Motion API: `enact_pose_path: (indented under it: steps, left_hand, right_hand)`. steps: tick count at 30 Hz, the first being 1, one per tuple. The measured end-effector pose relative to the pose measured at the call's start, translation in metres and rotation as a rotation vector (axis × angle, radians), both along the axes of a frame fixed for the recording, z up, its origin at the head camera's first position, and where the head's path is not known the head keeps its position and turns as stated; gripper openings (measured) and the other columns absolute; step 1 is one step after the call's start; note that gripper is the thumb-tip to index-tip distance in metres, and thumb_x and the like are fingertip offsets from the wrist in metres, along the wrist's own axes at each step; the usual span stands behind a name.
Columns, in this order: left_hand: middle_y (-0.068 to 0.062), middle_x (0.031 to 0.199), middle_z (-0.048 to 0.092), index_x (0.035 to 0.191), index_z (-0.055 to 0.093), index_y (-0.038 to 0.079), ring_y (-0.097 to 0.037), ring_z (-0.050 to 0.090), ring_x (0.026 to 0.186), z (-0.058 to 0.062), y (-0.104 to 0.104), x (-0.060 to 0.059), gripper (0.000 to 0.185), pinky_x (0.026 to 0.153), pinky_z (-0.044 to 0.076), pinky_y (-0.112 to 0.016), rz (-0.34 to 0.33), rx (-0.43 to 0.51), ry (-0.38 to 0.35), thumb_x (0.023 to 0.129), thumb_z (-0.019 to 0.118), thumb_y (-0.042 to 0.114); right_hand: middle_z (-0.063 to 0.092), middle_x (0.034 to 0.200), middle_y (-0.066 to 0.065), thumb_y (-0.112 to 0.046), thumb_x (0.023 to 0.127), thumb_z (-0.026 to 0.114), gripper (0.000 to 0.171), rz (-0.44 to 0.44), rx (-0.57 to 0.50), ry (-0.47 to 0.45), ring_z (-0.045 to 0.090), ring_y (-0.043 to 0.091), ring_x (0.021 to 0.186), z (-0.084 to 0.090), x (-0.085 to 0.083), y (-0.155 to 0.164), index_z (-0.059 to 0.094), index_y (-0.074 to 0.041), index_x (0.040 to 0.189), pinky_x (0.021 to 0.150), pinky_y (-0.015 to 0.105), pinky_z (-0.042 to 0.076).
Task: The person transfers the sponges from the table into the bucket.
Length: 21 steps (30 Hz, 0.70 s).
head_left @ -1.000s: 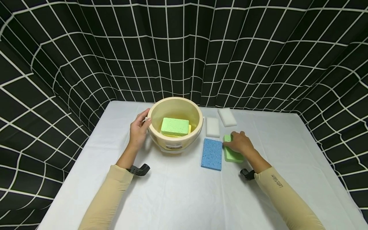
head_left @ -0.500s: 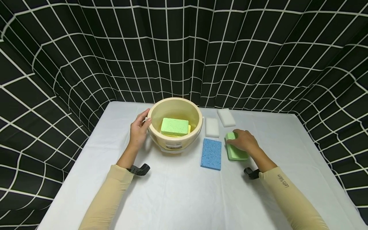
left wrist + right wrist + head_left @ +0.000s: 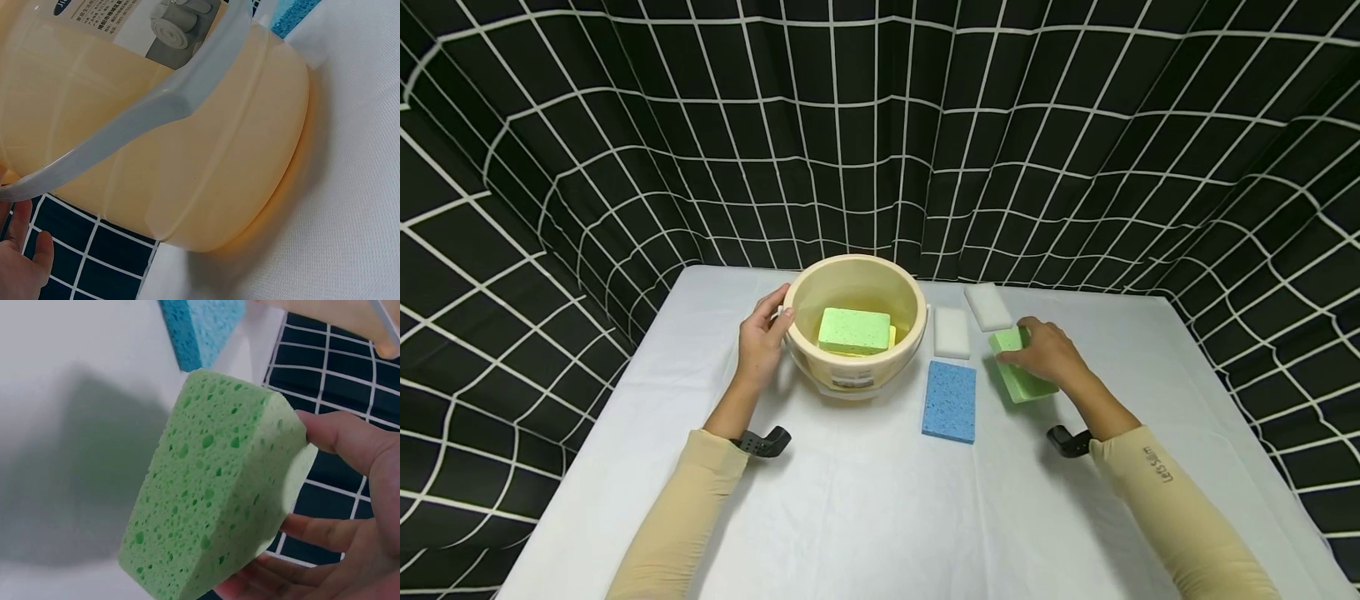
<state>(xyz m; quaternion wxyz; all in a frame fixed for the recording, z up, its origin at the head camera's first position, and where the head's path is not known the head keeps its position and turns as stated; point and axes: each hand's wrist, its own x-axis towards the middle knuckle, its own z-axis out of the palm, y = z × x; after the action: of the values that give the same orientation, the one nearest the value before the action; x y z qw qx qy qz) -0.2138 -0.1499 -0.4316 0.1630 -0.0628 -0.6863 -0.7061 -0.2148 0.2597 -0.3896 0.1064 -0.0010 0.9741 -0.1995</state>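
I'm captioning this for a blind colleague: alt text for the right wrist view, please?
A right hand grips a tilted, porous green sponge over a white tablecloth. Behind it are parts of a blue sponge, a cream bucket and a dark gridded curtain.

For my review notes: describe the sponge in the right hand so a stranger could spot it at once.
On the white-covered table, find the cream bucket, then the blue sponge to its right. Farther right, the right hand grips a pitted green sponge. The other green sponge lies inside the bucket; this one is outside it, in the hand.
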Motion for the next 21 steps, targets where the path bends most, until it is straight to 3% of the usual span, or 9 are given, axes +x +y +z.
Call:
enact_pose_path:
  steps: [12, 21]
  left_hand:
    - [-0.022, 0.141, 0.049, 0.138, 0.049, -0.007, -0.004, 0.050, 0.118, 0.003, 0.001, 0.001, 0.043, 0.096, 0.045, -0.009, -0.005, 0.002, -0.005, 0.096, 0.054, 0.001]
    - [-0.029, 0.141, 0.046, 0.137, 0.045, -0.013, -0.004, 0.050, 0.117, 0.023, 0.006, 0.015, 0.043, 0.096, 0.045, -0.008, -0.005, 0.008, -0.028, 0.095, 0.051, -0.004]
  right_hand:
    - [0.050, 0.120, 0.032, -0.040, 0.083, 0.071, 0.080, 0.066, 0.041, 0.096, 0.050, 0.038, 0.098, 0.025, -0.007, 0.001, 0.039, 0.004, 0.142, 0.074, 0.045, 0.047]
    - [0.049, 0.130, 0.031, -0.036, 0.082, 0.074, 0.077, 0.100, 0.019, 0.133, 0.050, 0.041, 0.107, 0.050, -0.018, -0.009, 0.042, 0.000, 0.143, 0.082, 0.053, 0.048]
